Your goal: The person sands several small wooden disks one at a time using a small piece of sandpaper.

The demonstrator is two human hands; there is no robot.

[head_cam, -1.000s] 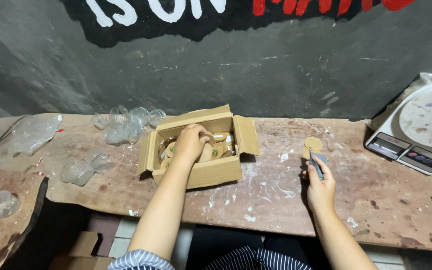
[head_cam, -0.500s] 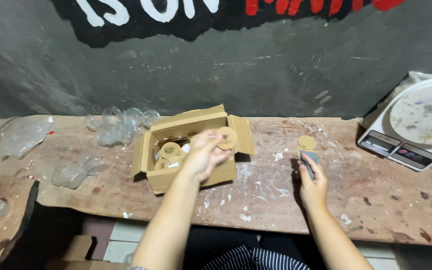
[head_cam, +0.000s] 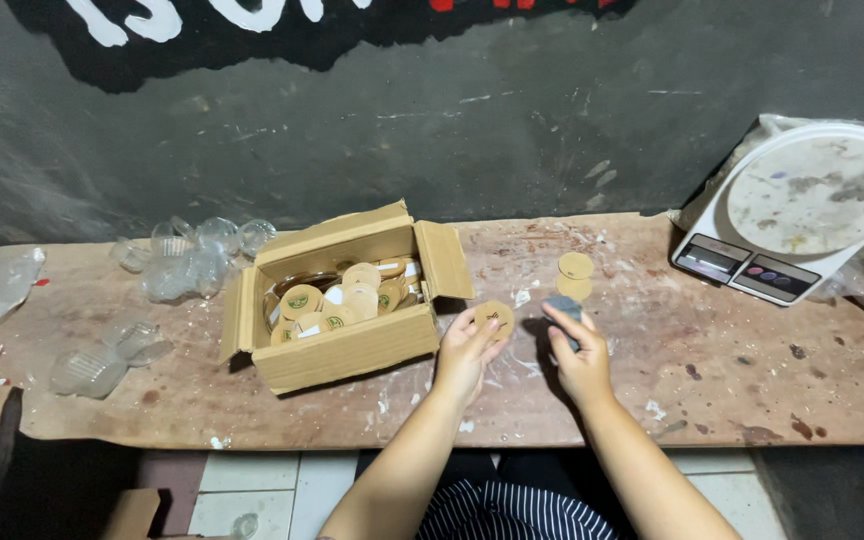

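Left hand point(head_cam: 469, 345) is out of the box point(head_cam: 344, 305) now and sits just to the right of it over the desk point(head_cam: 712, 380), fingers pinched on a round tan disc point(head_cam: 494, 318) that it holds up flat toward the camera. A second ago that hand was down inside the box, and half a second ago it was just lifting out, so the disc has come from in there. Right hand point(head_cam: 580, 352) is closed around a small grey block point(head_cam: 565, 311), about where it was before, only now the two hands are close together, disc and block nearly side by side but not touching.

More of the same discs are piled in the open cardboard box, flaps up. Two discs point(head_cam: 575, 274) lie on the desk just beyond the right hand; they haven't moved. A heap of clear plastic cups point(head_cam: 192, 255) sits left of the box, a few more cups point(head_cam: 107, 355) nearer the front edge. White kitchen scale point(head_cam: 792, 215) is at the far right against the dark wall, well apart from the hands. Desk is stained and paint-flecked all over.
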